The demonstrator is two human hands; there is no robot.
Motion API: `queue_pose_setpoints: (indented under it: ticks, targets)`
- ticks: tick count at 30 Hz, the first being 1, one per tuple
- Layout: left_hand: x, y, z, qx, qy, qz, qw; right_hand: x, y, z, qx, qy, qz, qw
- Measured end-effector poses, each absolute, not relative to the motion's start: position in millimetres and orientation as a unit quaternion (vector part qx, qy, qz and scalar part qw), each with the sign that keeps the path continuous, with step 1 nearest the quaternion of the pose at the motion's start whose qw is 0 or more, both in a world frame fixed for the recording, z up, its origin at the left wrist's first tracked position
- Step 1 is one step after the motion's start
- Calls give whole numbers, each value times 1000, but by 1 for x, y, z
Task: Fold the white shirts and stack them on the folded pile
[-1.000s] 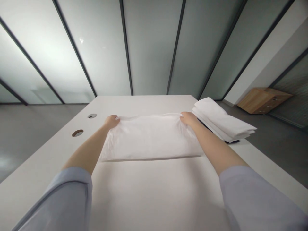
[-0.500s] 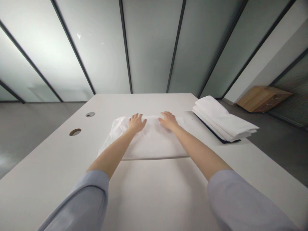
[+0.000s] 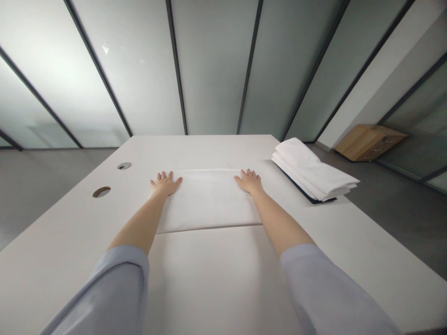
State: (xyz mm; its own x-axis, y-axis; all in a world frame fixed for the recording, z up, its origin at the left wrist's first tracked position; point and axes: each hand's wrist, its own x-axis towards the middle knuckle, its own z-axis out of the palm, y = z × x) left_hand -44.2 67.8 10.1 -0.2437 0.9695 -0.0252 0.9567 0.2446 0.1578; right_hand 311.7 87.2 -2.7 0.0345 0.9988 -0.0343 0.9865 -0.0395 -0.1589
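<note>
A white cloth lies folded into a flat rectangle on the white table, its near edge straight. My left hand rests palm down at the cloth's far left corner, fingers spread. Across from it, my right hand presses flat on the far right corner with its fingers apart. Both arms reach forward over the cloth's sides, hiding parts of its left and right edges. Neither hand grips anything.
Folded white cloths are stacked on a thin dark piece at the table's right edge. Two round holes, one nearer and one farther, pierce the table at left. A wooden cabinet stands beyond.
My left hand has slid left to the cloth's corner, and the rumpled left part now lies flat. My right hand stays on the right side, fingers more spread. The view has shifted slightly.
</note>
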Motion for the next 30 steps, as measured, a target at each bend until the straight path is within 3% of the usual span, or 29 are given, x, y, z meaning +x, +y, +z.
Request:
queue_pose_setpoints:
  ticks: [6,12,19,25,30]
  targets:
    - [-17,42,23,640,760,102,-44,307,81,-2,-719,-691,55,55]
    - [49,-9,22,730,675,26,107,306,79,1,-717,-692,45,69]
    - [66,13,11,714,694,9,89,279,76,17,-696,-714,21,71]
    - [79,45,17,694,711,5,112,210,43,24,-628,-767,100,87]
    - [78,30,8,722,688,50,47,205,14,8,-642,-757,85,90]
